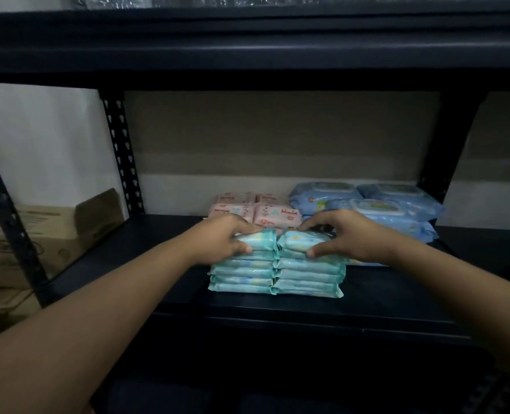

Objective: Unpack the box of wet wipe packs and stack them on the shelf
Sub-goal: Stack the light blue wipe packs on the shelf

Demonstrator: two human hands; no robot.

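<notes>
On the dark metal shelf (113, 264), 2 side-by-side stacks of teal wet wipe packs (277, 273) stand near the front edge, touching each other down the middle. The left hand (220, 239) rests on the top pack of the left stack (243, 271), its fingers (247, 227) curled over the far edge and the thumb pressed on the near side, so it grips that top pack. The right hand (349, 237) does the same on the top pack of the right stack (310, 276), fingers hooked over the back and thumb at the front. Just behind the teal stacks, at 12 o'clock, lie pink packs (259, 209) in 2 rows. At 2 o'clock from the stacks sit larger blue packs with lids (397, 204), piled in 2 layers and just beside the pink ones. Far off at 9 o'clock, past the perforated shelf post (122, 156), a cardboard box (53, 231) stands with a flap raised.
</notes>
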